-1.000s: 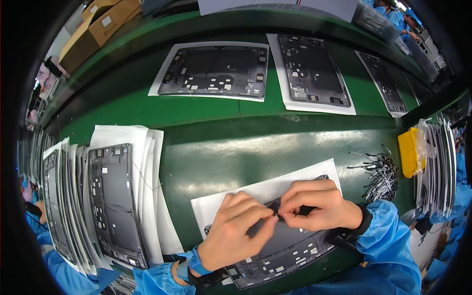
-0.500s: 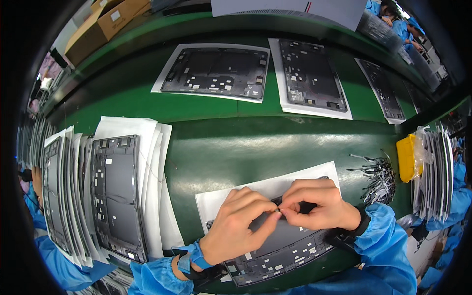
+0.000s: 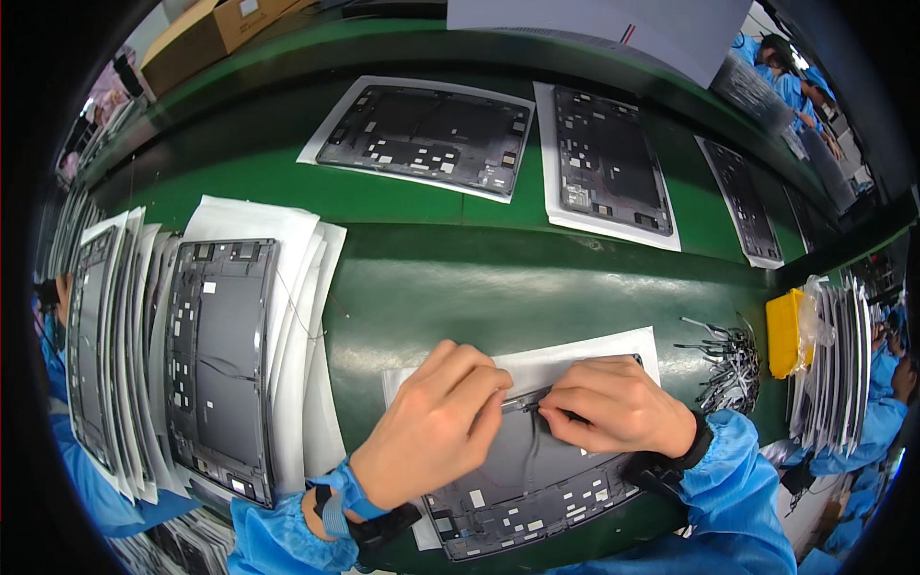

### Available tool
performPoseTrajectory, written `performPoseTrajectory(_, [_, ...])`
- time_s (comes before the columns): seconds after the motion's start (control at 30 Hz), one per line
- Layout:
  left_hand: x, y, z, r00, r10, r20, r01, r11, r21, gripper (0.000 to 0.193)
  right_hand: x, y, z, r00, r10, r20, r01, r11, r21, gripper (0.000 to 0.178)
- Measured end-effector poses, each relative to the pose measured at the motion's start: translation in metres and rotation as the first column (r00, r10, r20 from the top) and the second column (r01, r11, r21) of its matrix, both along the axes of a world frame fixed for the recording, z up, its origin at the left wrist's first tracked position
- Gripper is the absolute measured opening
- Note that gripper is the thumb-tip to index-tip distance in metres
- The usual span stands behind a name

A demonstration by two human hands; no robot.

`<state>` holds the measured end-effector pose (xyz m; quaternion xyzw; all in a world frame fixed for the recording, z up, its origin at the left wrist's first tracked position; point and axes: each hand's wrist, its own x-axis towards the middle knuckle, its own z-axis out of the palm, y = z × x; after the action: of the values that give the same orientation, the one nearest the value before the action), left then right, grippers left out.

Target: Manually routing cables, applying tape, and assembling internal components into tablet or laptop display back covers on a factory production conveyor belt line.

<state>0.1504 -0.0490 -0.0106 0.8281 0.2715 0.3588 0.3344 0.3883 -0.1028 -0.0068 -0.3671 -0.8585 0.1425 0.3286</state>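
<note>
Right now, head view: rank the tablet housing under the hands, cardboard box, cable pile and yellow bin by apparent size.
1. Tablet housing
2. Cardboard box, cut off
3. Cable pile, yellow bin: too close

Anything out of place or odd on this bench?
Only the heap of dark strips, between the right hand and the yellow bin: its loose ends splay untidily across the green table. No damage or spill is evident.

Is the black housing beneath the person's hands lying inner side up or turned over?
Inner side up: the black housing shows the camera its interior, with white patches dotting the near part.
</note>
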Motion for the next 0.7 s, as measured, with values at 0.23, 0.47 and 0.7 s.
performPoseTrajectory(0.23, [0.006,0.002,-0.015,0.999,-0.047,-0.026,0.049,0.997,0.067,0.019,0.001,-0.004,-0.001,0.991,-0.086,0.101,0.082,0.996,0.041,0.016])
performPoseTrajectory(0.47, [0.017,-0.002,-0.016,0.998,-0.062,-0.012,0.063,0.995,0.079,0.017,0.01,-0.008,0.002,0.991,-0.111,0.08,0.109,0.994,0.029,0.018])
performPoseTrajectory(0.7, [0.025,-0.005,-0.013,0.997,-0.072,-0.032,0.075,0.994,0.079,0.016,0.018,-0.011,0.001,0.99,-0.123,0.062,0.126,0.992,-0.031,0.019])
